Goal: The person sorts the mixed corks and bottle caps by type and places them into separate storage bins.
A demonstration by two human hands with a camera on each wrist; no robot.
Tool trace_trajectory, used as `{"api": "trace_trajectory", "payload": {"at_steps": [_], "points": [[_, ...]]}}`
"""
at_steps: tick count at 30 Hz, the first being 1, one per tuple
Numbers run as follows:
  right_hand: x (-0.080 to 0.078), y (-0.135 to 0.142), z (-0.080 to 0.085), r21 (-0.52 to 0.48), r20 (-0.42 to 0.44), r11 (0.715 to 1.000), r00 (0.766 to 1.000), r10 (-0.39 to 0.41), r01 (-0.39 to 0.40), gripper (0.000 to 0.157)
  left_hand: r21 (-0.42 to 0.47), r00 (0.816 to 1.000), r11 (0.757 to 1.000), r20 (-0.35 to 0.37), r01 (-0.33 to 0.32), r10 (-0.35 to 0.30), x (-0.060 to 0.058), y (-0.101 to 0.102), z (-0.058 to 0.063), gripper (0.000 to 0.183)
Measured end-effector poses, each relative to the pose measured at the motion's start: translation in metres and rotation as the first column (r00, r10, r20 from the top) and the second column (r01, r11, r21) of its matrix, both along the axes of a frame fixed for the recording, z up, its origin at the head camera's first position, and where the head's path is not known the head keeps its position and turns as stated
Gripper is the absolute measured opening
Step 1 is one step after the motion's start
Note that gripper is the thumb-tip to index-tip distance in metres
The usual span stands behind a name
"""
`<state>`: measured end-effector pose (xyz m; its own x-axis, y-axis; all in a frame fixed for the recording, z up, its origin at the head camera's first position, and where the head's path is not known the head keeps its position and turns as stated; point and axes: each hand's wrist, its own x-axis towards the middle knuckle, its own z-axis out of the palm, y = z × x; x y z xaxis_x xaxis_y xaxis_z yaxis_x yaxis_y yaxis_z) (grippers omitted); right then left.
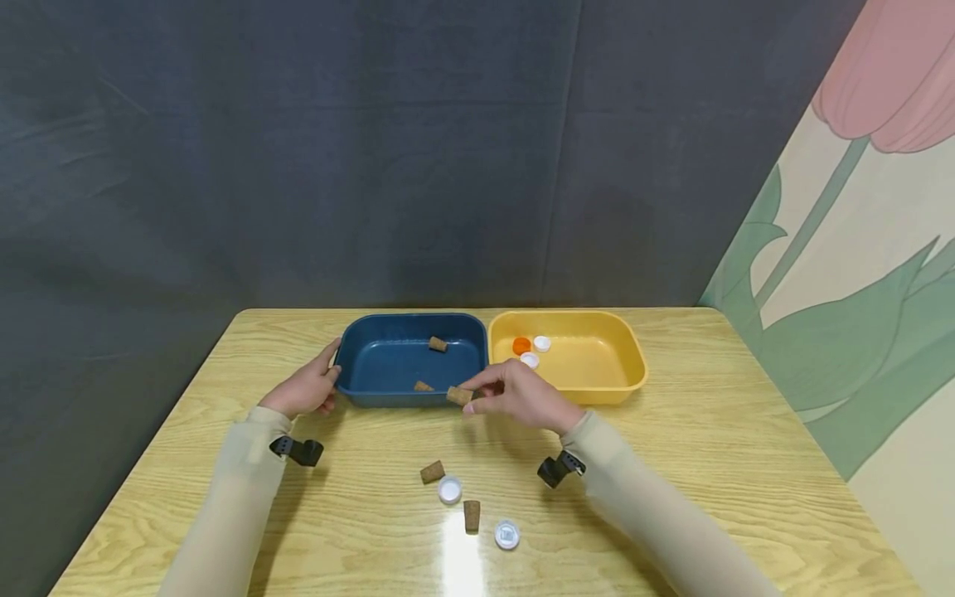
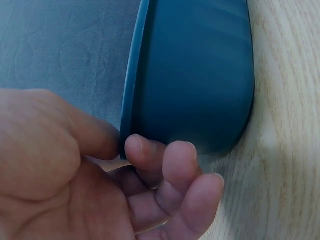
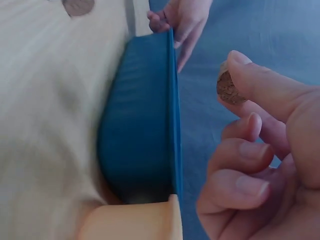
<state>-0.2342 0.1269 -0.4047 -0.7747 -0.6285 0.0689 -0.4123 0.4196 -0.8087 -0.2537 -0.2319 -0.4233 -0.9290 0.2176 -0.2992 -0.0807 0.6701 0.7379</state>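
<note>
My right hand point(image 1: 528, 395) pinches a cork point(image 1: 459, 396) between thumb and fingertips, just over the front rim of the blue tray point(image 1: 388, 365). In the right wrist view the round end of that cork shows at the fingertips, and the other fingers curl below it. At the tray's left end, my left hand point(image 1: 304, 388) holds the rim; the left wrist view has its thumb and a finger on opposite sides of the lip. Two corks lie inside the blue tray, one toward the back point(image 1: 438, 344), another by the front wall point(image 1: 423, 386).
Against the blue tray's right side stands a yellow tray point(image 1: 597, 356) with an orange cap point(image 1: 521, 346) and two white caps point(image 1: 542, 342). Nearer me on the wooden table lie two corks point(image 1: 472, 516) and two white caps point(image 1: 450, 489). A dark curtain point(image 1: 410, 166) hangs behind.
</note>
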Motion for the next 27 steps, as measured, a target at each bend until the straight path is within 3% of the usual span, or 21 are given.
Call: {"api": "trace_trajectory", "payload": {"at_steps": [8,18,27], "points": [[-0.024,-0.011,0.012,0.047,-0.022,0.997,0.998,-0.058,0.059,0.028,0.002,1.000,1.000,-0.004,0.007,-0.007,0.000,0.000,0.000,0.060],[-0.052,-0.028,0.019,0.109,-0.046,0.991,0.996,-0.070,0.075,0.033,0.009,1.000,1.000,-0.004,0.004,-0.004,0.001,0.002,0.000,0.060],[-0.071,-0.049,0.019,0.212,-0.079,0.972,0.993,-0.092,0.106,0.031,0.011,1.000,1.000,0.000,0.002,-0.002,0.003,0.003,0.001,0.060]]}}
